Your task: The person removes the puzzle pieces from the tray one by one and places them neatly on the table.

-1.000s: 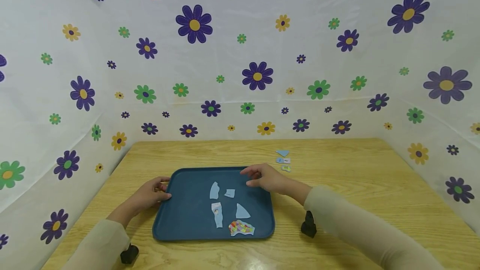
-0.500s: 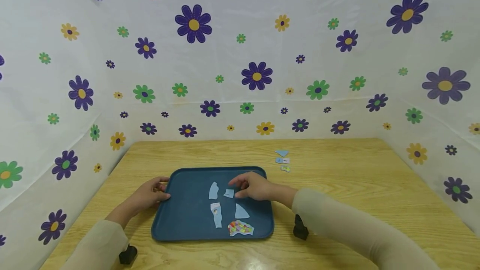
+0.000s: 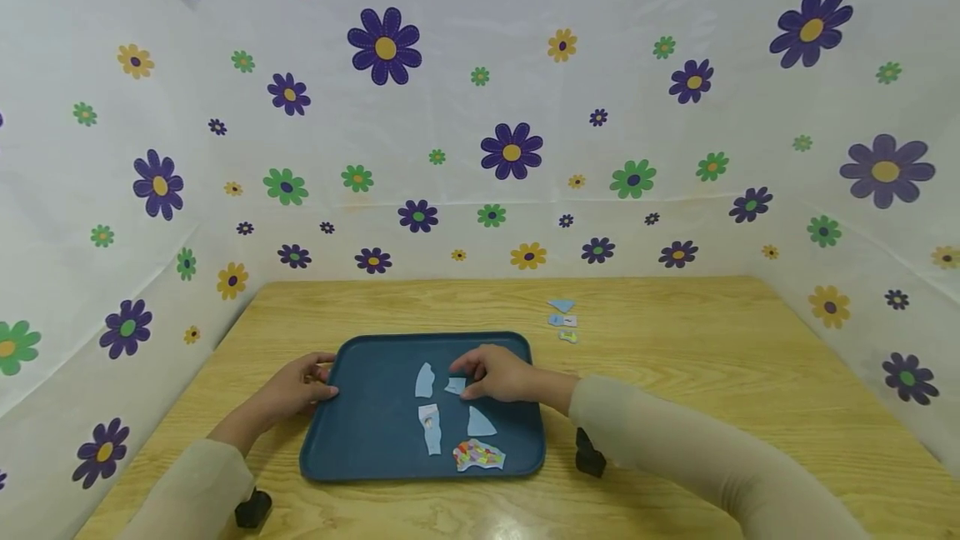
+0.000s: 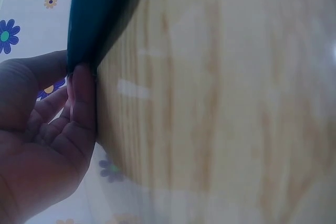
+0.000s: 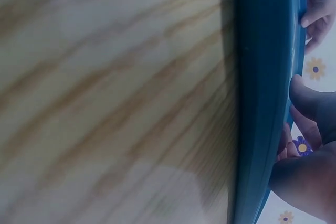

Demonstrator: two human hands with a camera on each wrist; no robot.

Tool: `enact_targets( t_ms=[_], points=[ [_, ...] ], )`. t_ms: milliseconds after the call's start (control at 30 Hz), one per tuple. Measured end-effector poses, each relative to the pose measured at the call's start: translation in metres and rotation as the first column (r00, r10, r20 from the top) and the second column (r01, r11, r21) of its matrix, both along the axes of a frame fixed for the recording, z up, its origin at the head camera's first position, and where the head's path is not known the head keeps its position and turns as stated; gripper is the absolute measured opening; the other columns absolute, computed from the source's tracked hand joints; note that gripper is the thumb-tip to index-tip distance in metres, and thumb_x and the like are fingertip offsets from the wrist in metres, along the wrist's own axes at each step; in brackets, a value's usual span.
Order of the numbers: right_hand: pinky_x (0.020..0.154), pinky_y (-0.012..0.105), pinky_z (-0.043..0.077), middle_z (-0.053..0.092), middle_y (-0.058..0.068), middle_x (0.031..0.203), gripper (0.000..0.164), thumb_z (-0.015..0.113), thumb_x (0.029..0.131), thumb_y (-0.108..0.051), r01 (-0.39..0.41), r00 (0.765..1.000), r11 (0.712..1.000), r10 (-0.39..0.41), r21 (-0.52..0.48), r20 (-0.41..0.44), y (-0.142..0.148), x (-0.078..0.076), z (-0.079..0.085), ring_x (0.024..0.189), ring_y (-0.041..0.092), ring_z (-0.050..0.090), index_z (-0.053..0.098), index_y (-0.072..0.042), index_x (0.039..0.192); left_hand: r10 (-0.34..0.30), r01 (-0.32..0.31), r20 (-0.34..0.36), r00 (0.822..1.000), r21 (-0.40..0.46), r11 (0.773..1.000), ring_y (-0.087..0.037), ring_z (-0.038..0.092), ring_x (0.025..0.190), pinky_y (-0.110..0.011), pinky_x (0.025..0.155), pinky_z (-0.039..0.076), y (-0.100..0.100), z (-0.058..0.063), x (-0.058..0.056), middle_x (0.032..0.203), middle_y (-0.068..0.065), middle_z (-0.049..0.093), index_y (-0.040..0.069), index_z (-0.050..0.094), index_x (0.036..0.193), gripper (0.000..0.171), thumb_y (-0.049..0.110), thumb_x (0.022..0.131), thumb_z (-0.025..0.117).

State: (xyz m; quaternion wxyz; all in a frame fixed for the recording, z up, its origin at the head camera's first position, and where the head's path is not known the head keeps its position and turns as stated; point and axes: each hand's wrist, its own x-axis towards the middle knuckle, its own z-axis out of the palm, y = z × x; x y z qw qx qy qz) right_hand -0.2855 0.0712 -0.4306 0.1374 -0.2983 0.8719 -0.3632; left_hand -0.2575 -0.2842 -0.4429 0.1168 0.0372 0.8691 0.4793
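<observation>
Behind the left grip (image 3: 288, 390), past a stretch of uncovered wrist, begins a long left sleeve (image 3: 191, 486) in plain pale beige, smooth cloth. The right grip (image 3: 498, 373) has a matching right sleeve (image 3: 667, 432), close-fitting along the forearm and creased farther back from the grip. Small, chunky, matt-black blocks (image 3: 253, 509) sit behind each grip, one below each cuff. Both grips are bare and ungloved.

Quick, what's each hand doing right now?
Left hand: closed, holding the tray by its left edge.
Right hand: open at the small blue piece; contact unclear.
</observation>
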Motion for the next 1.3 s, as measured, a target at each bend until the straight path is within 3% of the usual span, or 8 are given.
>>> enact_targets(
  t_ms=[567,1067,1300],
  points=[
    [0.066,0.027,0.042,0.054,0.000,0.098,0.039,0.078,0.083,-0.012,-0.013,0.996,0.995,0.022,0.099,-0.085,-0.010,0.000,-0.002,0.074,0.012,0.048,0.070,-0.013,0.121,-0.012,0.012,-0.001,1.000,0.034,0.999,-0.024,0.057,0.086,-0.038,0.069,0.052,-0.003,-0.003,-0.001,0.104,-0.015,0.051,-0.007,0.036,0.143,0.060,0.003,0.091,0.066],
    [0.075,0.030,0.043,0.059,-0.001,0.098,0.035,0.077,0.083,-0.009,0.001,0.996,0.993,0.011,0.120,-0.092,-0.013,0.006,0.007,0.088,0.015,0.052,0.071,-0.013,0.118,-0.008,0.008,0.003,1.000,0.022,1.000,-0.024,0.057,0.087,-0.039,0.070,0.052,-0.001,-0.001,-0.001,0.105,-0.015,0.051,-0.006,0.037,0.143,0.059,0.004,0.092,0.065],
    [0.072,0.029,0.044,0.060,-0.002,0.092,0.032,0.077,0.084,-0.009,0.012,0.997,0.993,-0.004,0.120,-0.074,-0.013,0.005,0.007,0.082,0.013,0.051,0.073,-0.013,0.115,-0.009,0.009,0.000,1.000,0.020,1.000,-0.025,0.056,0.087,-0.039,0.069,0.052,0.000,0.001,0.000,0.103,-0.015,0.051,-0.007,0.036,0.143,0.060,0.003,0.091,0.065]
  ],
)
